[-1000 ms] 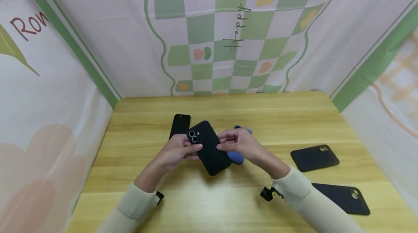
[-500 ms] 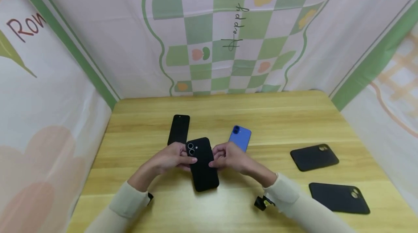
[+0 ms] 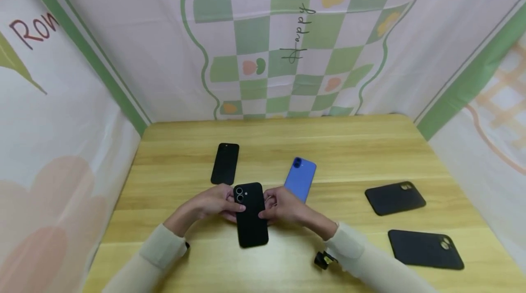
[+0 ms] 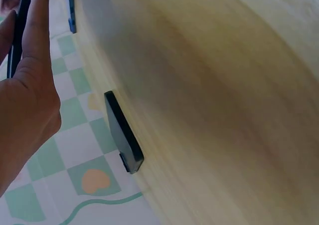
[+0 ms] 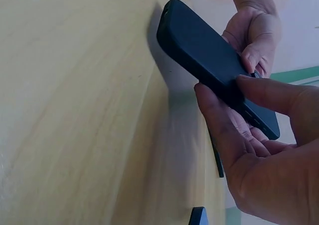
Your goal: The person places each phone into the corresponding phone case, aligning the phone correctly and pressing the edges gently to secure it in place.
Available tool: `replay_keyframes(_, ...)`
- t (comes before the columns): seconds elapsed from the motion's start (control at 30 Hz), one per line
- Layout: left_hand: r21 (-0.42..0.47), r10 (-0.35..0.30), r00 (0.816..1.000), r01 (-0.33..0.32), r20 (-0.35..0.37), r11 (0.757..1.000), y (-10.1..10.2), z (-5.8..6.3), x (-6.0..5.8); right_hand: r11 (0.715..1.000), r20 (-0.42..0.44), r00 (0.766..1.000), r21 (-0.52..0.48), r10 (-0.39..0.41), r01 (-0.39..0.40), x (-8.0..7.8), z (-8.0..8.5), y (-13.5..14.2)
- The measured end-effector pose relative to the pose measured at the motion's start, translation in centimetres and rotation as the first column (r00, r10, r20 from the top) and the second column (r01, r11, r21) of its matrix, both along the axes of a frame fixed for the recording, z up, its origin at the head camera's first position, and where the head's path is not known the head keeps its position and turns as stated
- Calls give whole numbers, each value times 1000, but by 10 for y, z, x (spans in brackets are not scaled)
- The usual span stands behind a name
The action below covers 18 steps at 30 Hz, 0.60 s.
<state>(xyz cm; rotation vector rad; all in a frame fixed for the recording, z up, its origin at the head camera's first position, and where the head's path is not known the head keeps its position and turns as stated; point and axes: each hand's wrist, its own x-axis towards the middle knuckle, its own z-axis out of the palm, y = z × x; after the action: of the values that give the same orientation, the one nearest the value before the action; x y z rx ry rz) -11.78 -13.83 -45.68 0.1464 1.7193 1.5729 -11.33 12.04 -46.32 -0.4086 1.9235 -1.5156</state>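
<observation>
I held the black phone (image 3: 253, 227) above the table (image 3: 213, 265), my left hand (image 3: 218, 201) pinching one side near its cameras (image 3: 239, 191), my right hand (image 3: 281, 205) pinching the other. A blue phone (image 3: 301, 179) lay just beyond.

The head view's looking forward and down from above the held black phone (image 3: 252, 228), both wrist views are peering, tilted, from close beside it, all three sharing it!
</observation>
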Motion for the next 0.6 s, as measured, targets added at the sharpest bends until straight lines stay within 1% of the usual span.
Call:
replay_keyframes(0.1,-5,-11,1000,11,-3,1000,1,-3,-1,1000,-3,1000,17,8,-8,0,-1,0)
replay_keyframes(0.2,-8,5,1000,-5,10,1000,1,-6,-2,999,-12,1000,41,10,-9,-1,-2,0)
replay_keyframes(0.4,-51,30,1000,-30,0,998,4,-11,-3,991,-83,996,132,20,-9,-3,-4,0)
replay_keyframes(0.5,-95,30,999,-32,-14,995,6,-13,-3,980,-142,989,196,45,-16,-3,-5,-1)
replay_keyframes(0.6,-188,8,999,-16,-41,982,10,-13,-2,966,-196,977,256,80,-28,-2,-4,-2)
